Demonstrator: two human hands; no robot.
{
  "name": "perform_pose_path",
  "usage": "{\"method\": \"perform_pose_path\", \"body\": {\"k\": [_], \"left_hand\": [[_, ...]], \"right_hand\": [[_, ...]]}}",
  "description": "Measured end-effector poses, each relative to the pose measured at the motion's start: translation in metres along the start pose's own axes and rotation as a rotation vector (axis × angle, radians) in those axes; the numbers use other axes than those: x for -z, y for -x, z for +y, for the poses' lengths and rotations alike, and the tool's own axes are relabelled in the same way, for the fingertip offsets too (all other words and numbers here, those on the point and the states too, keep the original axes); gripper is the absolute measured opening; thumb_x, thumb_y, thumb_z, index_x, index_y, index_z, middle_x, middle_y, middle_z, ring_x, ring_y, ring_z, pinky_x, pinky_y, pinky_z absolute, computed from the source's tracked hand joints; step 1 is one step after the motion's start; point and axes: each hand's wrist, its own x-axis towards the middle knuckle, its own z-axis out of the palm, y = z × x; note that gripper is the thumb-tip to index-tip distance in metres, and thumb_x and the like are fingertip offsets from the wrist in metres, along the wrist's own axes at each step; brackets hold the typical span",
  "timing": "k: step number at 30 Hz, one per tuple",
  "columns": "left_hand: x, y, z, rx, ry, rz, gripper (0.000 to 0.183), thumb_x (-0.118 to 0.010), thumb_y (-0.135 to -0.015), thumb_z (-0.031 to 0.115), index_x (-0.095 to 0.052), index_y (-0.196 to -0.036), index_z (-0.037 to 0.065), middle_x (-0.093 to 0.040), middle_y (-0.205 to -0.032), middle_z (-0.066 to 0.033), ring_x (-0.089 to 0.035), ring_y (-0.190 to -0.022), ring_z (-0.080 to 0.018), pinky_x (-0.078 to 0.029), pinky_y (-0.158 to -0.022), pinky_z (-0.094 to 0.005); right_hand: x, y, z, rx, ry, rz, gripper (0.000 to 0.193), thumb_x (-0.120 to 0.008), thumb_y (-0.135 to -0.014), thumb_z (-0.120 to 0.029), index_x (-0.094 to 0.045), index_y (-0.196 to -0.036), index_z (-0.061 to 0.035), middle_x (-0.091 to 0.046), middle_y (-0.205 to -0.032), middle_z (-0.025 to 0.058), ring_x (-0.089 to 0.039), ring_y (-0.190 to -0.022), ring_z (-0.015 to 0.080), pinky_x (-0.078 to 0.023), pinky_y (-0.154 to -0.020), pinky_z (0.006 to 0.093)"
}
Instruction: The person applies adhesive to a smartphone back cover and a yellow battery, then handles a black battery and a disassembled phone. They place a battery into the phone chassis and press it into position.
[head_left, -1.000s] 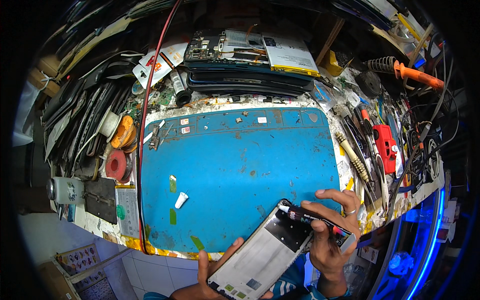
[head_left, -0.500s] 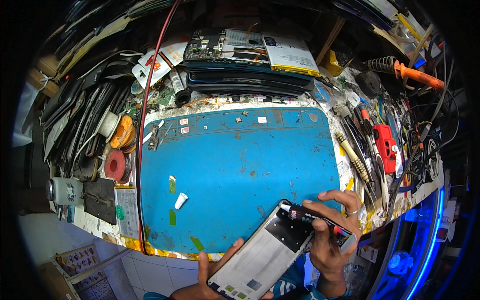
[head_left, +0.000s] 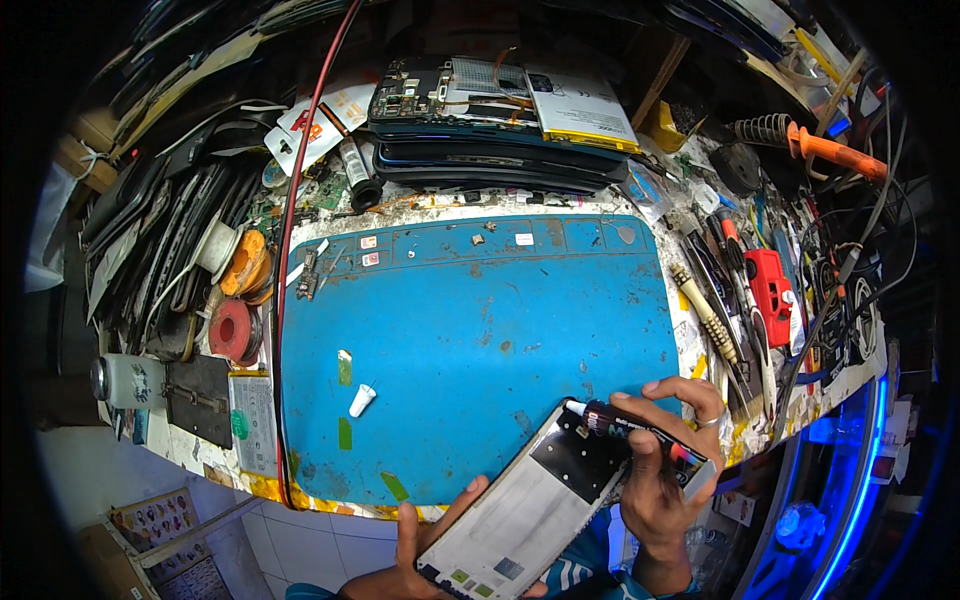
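Note:
My left hand (head_left: pixel 408 560) grips the lower end of a phone frame (head_left: pixel 500 525), a flat grey tray with a black upper part, tilted over the near edge of the bench. My right hand (head_left: pixel 660 490) holds a black glue tube (head_left: pixel 640 440) with a white nozzle, thumb and fingers closed round it. The nozzle tip is at the frame's upper corner; whether it touches cannot be seen. A small white cap with a thin pin (head_left: pixel 362 401) lies on the blue mat (head_left: pixel 480 340), near several green film strips (head_left: pixel 345 433).
Stacked phone parts (head_left: pixel 500 110) stand behind the mat. Solder and wire spools (head_left: pixel 235 330), a jar (head_left: pixel 130 382) and a battery (head_left: pixel 254 422) are at left. A red cable (head_left: pixel 283 300) crosses the mat's left side. Screwdrivers, tweezers and a red tool (head_left: pixel 770 285) crowd the right.
The glue tube has turned a little in my right hand, and its nozzle has shifted slightly right along the frame's top edge. My left hand and the frame look the same.

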Motion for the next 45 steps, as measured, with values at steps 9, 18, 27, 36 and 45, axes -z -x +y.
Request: {"method": "perform_pose_path", "body": {"k": [9, 18, 27, 36, 45], "left_hand": [[-0.004, 0.002, 0.001, 0.005, -0.003, -0.01, 0.097, -0.019, -0.069, 0.097, -0.015, -0.152, 0.048, -0.019, -0.161, 0.0064, -0.029, -0.144, -0.0147, -0.011, -0.114, -0.0715], [-0.004, -0.001, -0.001, -0.011, -0.025, 0.014, 0.096, -0.019, -0.069, 0.097, -0.018, -0.151, 0.049, -0.02, -0.161, 0.0063, -0.03, -0.144, -0.0156, -0.011, -0.115, -0.0704], [0.0, -0.004, -0.001, -0.022, -0.07, 0.066, 0.095, -0.016, -0.067, 0.098, -0.025, -0.149, 0.051, -0.03, -0.157, 0.009, -0.039, -0.139, -0.0149, -0.014, -0.112, -0.0732], [-0.002, -0.003, 0.001, -0.012, -0.042, 0.062, 0.093, -0.016, -0.068, 0.098, -0.031, -0.147, 0.051, -0.038, -0.153, 0.008, -0.043, -0.136, -0.0154, -0.014, -0.112, -0.0736], [0.008, -0.009, -0.006, -0.059, -0.132, 0.098, 0.093, -0.015, -0.069, 0.097, -0.033, -0.146, 0.049, -0.041, -0.152, 0.0072, -0.045, -0.135, -0.0163, -0.015, -0.112, -0.0732]], "right_hand": [[-0.001, 0.001, 0.0, -0.007, 0.001, 0.021, 0.018, -0.072, -0.086, -0.023, -0.076, -0.092, -0.0063, -0.074, -0.084, 0.0005, -0.059, -0.093, 0.0217, -0.03, -0.096, 0.0474], [-0.002, 0.001, 0.001, -0.017, 0.003, 0.033, 0.021, -0.071, -0.086, -0.025, -0.076, -0.091, -0.006, -0.074, -0.082, 0.0001, -0.058, -0.091, 0.0218, -0.032, -0.095, 0.0463], [-0.001, 0.002, 0.001, 0.007, 0.027, 0.008, 0.021, -0.071, -0.086, -0.026, -0.076, -0.093, -0.0062, -0.073, -0.081, 0.0002, -0.058, -0.092, 0.0212, -0.032, -0.095, 0.0463], [-0.002, 0.003, 0.002, -0.02, 0.019, 0.04, 0.02, -0.073, -0.084, -0.023, -0.076, -0.094, -0.0056, -0.073, -0.084, 0.0002, -0.058, -0.091, 0.0214, -0.033, -0.094, 0.046], [0.0, 0.003, 0.002, 0.021, 0.023, 0.01, 0.021, -0.072, -0.085, -0.024, -0.076, -0.095, -0.0061, -0.073, -0.082, -0.0006, -0.058, -0.091, 0.0208, -0.032, -0.095, 0.0458]]}}
